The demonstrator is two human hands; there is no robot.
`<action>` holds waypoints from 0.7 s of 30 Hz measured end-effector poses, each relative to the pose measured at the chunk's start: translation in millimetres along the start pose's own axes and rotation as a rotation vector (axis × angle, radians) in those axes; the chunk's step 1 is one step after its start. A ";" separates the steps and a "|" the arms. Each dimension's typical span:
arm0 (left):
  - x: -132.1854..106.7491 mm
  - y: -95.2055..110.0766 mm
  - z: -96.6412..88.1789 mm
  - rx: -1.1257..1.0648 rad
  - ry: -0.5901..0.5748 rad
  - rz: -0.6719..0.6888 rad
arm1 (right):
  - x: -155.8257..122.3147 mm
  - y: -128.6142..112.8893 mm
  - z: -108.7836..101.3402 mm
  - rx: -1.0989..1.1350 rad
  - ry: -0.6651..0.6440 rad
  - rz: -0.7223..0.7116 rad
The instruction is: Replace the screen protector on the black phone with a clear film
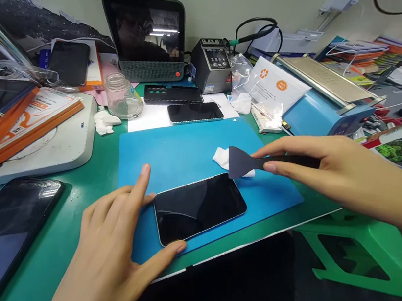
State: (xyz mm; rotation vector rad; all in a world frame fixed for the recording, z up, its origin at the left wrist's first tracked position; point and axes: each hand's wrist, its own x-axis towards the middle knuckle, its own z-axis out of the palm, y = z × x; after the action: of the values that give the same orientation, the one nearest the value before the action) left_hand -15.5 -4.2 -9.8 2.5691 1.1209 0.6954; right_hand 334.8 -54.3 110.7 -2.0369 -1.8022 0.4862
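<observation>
Steadying: left hand [114,243], fingers spread, braces phone [199,207] at lower centre.
Scraping: right hand [335,170] pinches black scraper [254,163] above it.

Bright even overhead light, soft shadows, screen glare (phones), wide-angle bending at edges

1. This is a phone repair workshop, crowded with tools and handsets.
2. A soldering station [212,65] with a digital readout stands at the back of the green table [75,232].
3. Several smartphones [194,112] lie about on a blue work mat [186,148].
4. A screen laminating machine [324,87] sits to the right, beside packaged screen protectors [278,86].
5. Orange boxes [30,123] of parts are stacked on the left.
</observation>
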 end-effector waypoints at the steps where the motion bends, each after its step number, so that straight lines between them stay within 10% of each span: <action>1: 0.5 1.0 0.5 0.001 0.000 0.000 | 1.9 -2.8 -2.6 -0.010 -0.034 -0.008; 8: 3.0 4.1 2.6 -0.016 0.007 -0.018 | 24.3 -5.3 13.4 0.068 -0.317 0.053; 21: 1.1 -4.0 4.6 0.002 0.011 0.050 | 27.1 -32.4 31.4 0.090 -0.384 0.035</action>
State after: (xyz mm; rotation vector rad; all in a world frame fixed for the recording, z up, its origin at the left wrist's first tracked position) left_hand -15.0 -0.9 -15.0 2.6059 1.0650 0.7216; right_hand 294.6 -22.3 99.2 -2.0188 -1.9128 1.0081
